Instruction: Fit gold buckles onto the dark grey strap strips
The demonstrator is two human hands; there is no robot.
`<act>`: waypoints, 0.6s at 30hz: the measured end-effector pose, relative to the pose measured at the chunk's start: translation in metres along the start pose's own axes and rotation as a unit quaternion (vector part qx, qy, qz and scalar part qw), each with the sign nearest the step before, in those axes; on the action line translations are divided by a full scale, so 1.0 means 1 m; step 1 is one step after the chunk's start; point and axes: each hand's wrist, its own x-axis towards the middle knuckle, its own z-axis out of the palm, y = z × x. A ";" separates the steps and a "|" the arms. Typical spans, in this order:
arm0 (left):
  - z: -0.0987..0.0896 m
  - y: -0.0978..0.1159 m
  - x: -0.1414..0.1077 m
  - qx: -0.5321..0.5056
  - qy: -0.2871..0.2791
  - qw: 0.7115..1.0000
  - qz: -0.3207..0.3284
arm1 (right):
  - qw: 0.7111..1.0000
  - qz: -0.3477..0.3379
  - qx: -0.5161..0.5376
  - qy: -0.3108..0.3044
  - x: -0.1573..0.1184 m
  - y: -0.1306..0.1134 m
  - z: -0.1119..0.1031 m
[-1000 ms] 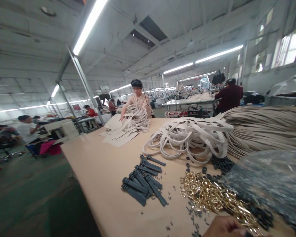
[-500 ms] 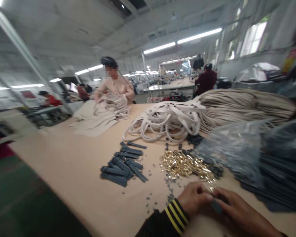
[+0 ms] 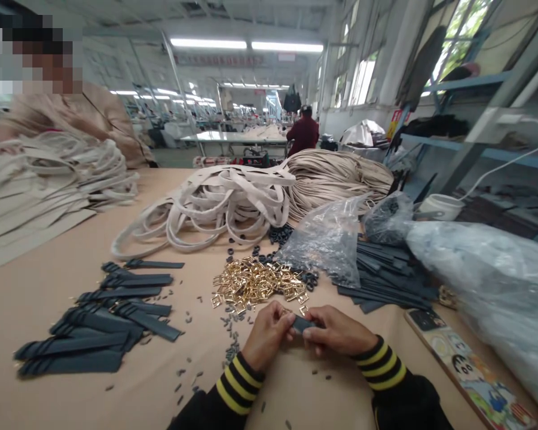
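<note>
Between both hands is a dark blue-grey strap [image 3: 302, 324], short and flat. My left hand [image 3: 269, 331] pinches its left end, where a bit of gold shows at the fingertips. My right hand [image 3: 338, 331] grips the other end between thumb and fingers. Just beyond the hands lies a heap of gold buckles [image 3: 255, 283]. Small dark bits [image 3: 233, 334] are scattered to the left of my left hand. Further left rests a pile of dark straps [image 3: 103, 325] fitted with loops and buckles.
Cream cords [image 3: 224, 203] lie coiled behind the buckles, beside a long tan bundle [image 3: 336, 176]. Clear plastic bags [image 3: 327, 239] partly cover more dark strips [image 3: 385, 275]. A phone in a cartoon case [image 3: 470, 364] lies at right. A co-worker [image 3: 72, 113] handles cream fabric at far left.
My view has turned to the right, so the table's things sit further left. Both hands keep hold of the strap, which shows more plainly now.
</note>
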 end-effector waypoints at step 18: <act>0.004 0.001 -0.001 0.046 -0.037 0.998 -0.033 | 0.873 0.067 -0.405 0.263 0.036 -0.002 -0.033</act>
